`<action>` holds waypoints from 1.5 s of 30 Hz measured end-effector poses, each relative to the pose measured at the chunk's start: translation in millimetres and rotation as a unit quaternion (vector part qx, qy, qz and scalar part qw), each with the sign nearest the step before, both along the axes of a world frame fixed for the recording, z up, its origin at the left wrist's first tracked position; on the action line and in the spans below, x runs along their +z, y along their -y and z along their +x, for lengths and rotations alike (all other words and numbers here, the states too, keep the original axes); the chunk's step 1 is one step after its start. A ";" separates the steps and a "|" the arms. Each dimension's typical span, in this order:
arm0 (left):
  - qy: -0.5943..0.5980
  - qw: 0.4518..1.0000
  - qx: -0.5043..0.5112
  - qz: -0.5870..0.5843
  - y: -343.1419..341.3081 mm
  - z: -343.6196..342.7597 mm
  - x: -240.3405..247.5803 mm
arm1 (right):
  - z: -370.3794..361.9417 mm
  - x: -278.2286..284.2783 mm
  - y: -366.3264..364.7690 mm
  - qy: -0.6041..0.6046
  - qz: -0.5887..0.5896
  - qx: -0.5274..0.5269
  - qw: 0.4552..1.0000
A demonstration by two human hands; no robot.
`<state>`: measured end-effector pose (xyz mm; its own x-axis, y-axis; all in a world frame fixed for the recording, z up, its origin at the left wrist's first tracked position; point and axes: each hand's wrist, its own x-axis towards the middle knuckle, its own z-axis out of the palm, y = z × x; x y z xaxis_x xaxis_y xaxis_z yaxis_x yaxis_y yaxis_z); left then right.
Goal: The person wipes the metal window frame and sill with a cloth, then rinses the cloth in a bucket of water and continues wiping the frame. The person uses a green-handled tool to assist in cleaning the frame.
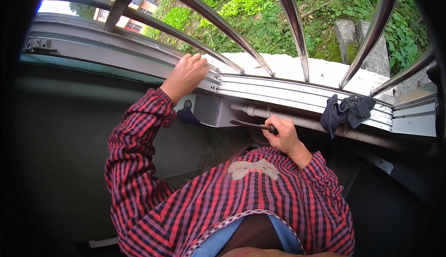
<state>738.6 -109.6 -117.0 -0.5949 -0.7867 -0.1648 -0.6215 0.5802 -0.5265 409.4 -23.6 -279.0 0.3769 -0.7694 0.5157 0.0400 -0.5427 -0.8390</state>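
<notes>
Daylight bleaches the ledge (324, 73) — shadows below perhaps hide detail.

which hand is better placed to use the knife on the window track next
Probably the right hand: it grips the knife near the window track, while the left hand is up at the window frame.

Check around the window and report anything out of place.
Crumpled dark cloth lies bunched on the right part of the window track, drooping over its inner edge; it looks odd there because it covers the sliding grooves. No spill is apparent.
</notes>
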 end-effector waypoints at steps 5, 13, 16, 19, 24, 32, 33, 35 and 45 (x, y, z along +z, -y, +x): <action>-0.011 0.999 -0.016 0.028 1.9 -5.0 0.1 | -9.3 5.6 -1.4 0.002 -0.013 0.018 1.000; 0.021 0.999 0.033 -0.007 1.7 -10.2 1.4 | -32.7 8.0 -11.0 -0.016 0.051 -0.009 0.999; -0.027 0.997 0.069 -0.011 2.8 -9.2 -0.5 | -34.5 8.2 -17.0 -0.050 0.050 -0.012 0.997; -0.020 0.991 0.133 0.004 6.6 -9.0 0.0 | -37.4 10.2 -23.4 -0.075 0.047 -0.009 0.996; -0.004 0.985 0.169 -0.022 9.9 -18.7 7.9 | -49.0 11.3 -33.2 -0.101 0.053 0.024 0.993; -0.470 0.783 0.175 -0.367 -92.1 -44.0 -9.9 | -66.1 11.1 -29.1 -0.129 0.093 0.020 0.987; -0.554 0.709 0.235 -0.368 -91.9 -37.5 -21.5 | -65.2 13.9 -25.9 -0.130 0.086 0.025 0.987; -0.690 0.532 0.316 -0.376 -90.8 -25.0 -47.2 | -62.3 22.5 -20.0 -0.182 0.092 0.049 0.978; -0.547 0.618 0.394 -0.405 -54.0 -7.0 -81.9 | -77.1 72.9 8.5 -0.209 -0.009 -0.006 0.978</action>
<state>731.6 -55.6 -198.9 0.6183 -0.4639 0.6345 -0.7840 -0.3074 0.5392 332.3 -32.1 -206.1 0.5492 -0.7667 0.3324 -0.3102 -0.5564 -0.7708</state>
